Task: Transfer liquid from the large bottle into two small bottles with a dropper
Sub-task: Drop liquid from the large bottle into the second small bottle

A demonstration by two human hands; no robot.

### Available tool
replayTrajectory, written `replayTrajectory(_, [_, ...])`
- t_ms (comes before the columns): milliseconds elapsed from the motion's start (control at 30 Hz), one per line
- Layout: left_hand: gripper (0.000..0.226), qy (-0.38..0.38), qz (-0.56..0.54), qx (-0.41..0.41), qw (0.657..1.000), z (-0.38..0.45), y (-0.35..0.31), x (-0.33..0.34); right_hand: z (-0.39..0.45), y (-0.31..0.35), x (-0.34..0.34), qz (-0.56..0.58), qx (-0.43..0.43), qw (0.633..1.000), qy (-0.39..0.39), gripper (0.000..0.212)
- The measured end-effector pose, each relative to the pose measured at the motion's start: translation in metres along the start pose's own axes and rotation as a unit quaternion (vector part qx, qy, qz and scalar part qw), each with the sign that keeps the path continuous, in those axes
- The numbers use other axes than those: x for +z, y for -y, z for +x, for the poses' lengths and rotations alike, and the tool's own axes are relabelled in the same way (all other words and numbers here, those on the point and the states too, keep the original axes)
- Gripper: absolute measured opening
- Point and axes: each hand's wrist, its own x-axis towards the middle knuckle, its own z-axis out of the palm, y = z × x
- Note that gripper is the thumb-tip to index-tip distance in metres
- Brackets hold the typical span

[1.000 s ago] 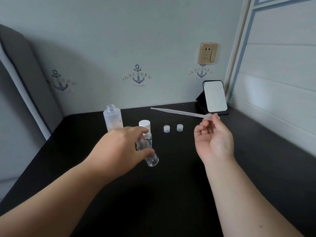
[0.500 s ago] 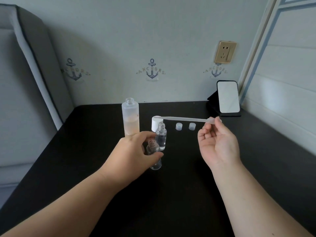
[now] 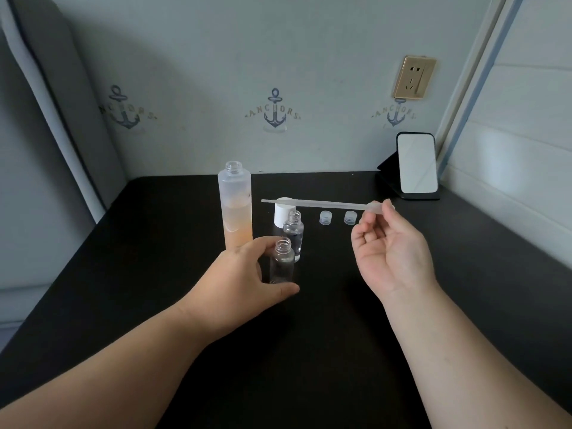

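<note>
A tall frosted large bottle (image 3: 237, 209) with pale orange liquid stands uncapped on the black table (image 3: 309, 351). My left hand (image 3: 247, 280) grips a clear small bottle (image 3: 281, 261), upright and uncapped, just in front of a second small bottle (image 3: 293, 233). Behind them stands the large bottle's white cap (image 3: 284, 214). My right hand (image 3: 390, 246) pinches the bulb end of a plastic dropper (image 3: 318, 204), held level above the table with its tip pointing left over the white cap.
Two little clear caps (image 3: 325, 217) (image 3: 349, 217) lie right of the bottles. A small mirror on a black stand (image 3: 416, 164) sits in the back right corner. A wall socket (image 3: 414, 78) is above it. A grey cushion edge (image 3: 55, 103) borders the left.
My left hand has turned the small bottle from tilted to upright and set it near the second small bottle. The dropper stays level in my right hand; the view shifted left.
</note>
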Motion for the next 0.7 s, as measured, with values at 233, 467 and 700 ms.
replayTrajectory(233, [0.038, 0.029, -0.005, 0.014, 0.999, -0.001, 0.006, -0.004, 0.0, 0.001, -0.002, -0.004, -0.004, 1.0, 0.007, 0.013])
replayTrajectory(467, [0.032, 0.01, 0.037, 0.024, 0.999, 0.002, 0.01, -0.003, 0.0, 0.002, -0.002, -0.027, -0.007, 0.999, 0.019, 0.019])
replayTrajectory(700, [0.035, -0.031, 0.017, 0.032, 0.999, 0.0, 0.008, -0.008, 0.001, 0.003, -0.001, -0.032, -0.011, 0.999, 0.023, 0.027])
